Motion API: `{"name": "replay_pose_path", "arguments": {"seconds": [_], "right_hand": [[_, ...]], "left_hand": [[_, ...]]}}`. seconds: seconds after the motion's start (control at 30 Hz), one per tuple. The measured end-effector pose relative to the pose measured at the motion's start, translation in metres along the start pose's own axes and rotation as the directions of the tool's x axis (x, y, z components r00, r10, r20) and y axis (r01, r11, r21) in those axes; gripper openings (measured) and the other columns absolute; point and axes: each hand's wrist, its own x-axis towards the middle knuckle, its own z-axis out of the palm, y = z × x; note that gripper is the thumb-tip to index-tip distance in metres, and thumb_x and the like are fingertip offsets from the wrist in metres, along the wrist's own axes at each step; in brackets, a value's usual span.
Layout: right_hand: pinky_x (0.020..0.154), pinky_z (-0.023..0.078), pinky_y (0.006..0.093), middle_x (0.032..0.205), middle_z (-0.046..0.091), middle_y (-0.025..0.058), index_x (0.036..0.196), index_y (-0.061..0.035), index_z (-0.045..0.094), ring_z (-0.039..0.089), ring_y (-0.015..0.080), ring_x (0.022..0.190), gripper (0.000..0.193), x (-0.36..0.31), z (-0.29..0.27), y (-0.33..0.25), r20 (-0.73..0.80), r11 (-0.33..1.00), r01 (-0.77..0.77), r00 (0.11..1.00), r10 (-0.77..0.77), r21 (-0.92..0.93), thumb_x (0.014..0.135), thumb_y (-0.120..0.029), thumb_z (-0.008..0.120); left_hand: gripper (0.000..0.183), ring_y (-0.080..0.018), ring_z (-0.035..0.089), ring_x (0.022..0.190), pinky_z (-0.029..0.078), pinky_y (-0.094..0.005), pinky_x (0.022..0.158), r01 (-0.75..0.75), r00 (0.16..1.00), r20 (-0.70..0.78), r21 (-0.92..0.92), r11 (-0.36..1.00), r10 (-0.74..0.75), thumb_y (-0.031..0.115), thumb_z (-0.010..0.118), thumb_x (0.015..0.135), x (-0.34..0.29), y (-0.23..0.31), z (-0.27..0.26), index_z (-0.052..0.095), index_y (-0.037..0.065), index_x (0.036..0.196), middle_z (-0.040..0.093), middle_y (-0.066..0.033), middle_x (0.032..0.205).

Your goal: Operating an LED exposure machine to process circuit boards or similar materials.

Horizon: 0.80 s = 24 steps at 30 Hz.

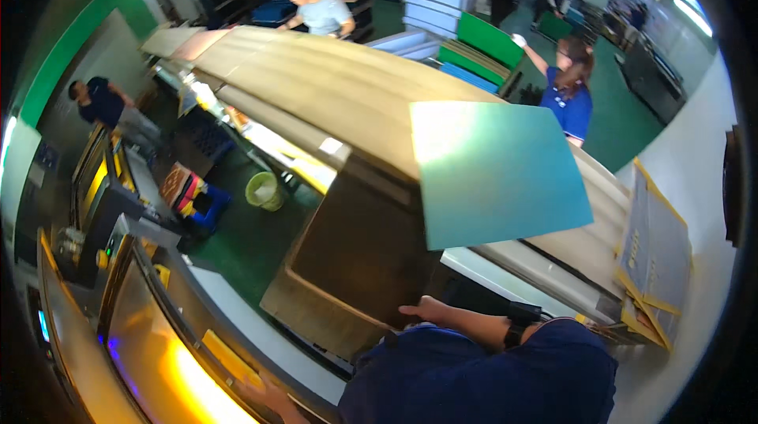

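My left hand [267, 394] reaches to the edge of a framed machine panel [162, 337] that glows yellow. Its fingers look stretched out beside a yellow strip [221, 353] on that frame, though they are somewhat blurred; whether they touch it I cannot tell. My right hand [430, 310], with a black watch on the wrist, is held low before my body, near the edge of a dark brown open box or tray [367, 242]. Its fingers point left, with nothing visible in them. A flat teal sheet [501, 179] lies ahead on the right, across the long table's near end.
A long tan-covered table [316, 69] stretches away to the far left. Beyond it are a person in blue [568, 100] by green boards [489, 41] and another in grey [324, 13]. A green bin [264, 191] stands on the floor; grey wrapped packaging [651, 254] leans right.
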Motion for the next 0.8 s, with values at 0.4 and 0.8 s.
{"name": "replay_pose_path", "arguments": {"seconds": [0.4,0.8], "right_hand": [[0.083,0.054,0.0342,0.116,0.062,0.0136,0.119,0.0084,0.049,0.066,0.0255,0.104,0.054,0.010,-0.019,-0.014,-0.143,0.224,0.204,0.955,-0.259,0.953,0.091,-0.033,0.069],[0.083,0.052,0.0378,0.113,0.067,0.0067,0.124,-0.0085,0.057,0.066,0.0213,0.096,0.037,0.034,-0.041,0.021,-0.160,0.529,0.630,0.716,-0.680,0.569,0.098,-0.036,0.055]], "left_hand": [[0.042,-0.0252,0.063,0.103,0.047,-0.0377,0.096,0.806,0.163,0.671,-0.513,0.294,0.723,0.019,0.059,0.095,-0.032,0.459,-0.022,0.054,-0.006,0.127,0.064,-0.0156,0.115],[0.042,-0.0233,0.060,0.110,0.045,-0.0375,0.099,0.794,0.015,0.682,-0.453,0.405,0.732,0.013,0.064,0.086,-0.055,0.415,-0.054,0.055,-0.006,0.123,0.062,-0.0149,0.119]]}}
